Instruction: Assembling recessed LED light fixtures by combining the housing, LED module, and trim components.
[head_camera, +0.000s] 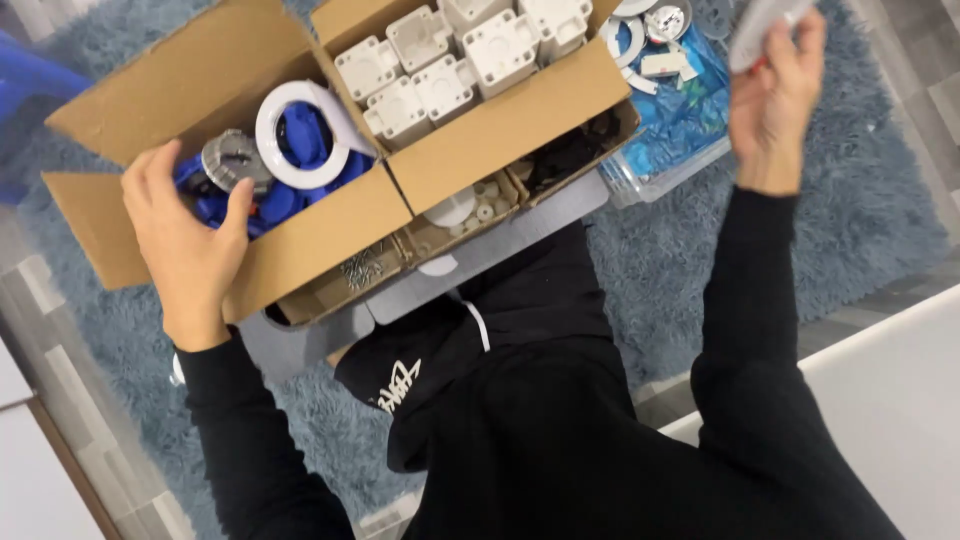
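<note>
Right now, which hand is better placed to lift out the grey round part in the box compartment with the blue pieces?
The left hand: its fingers already touch the grey round part inside the cardboard box. The right hand is raised away over the clear plastic tray, holding a pale object.

The box (300, 225) is matt brown corrugated cardboard. Inside it lie glossy blue plastic parts (300, 135), a smooth white plastic ring (270, 140) and matt off-white moulded plastic blocks (450, 60). At 6 o'clock, the rug (860, 200) is shaggy grey-blue pile.
</note>
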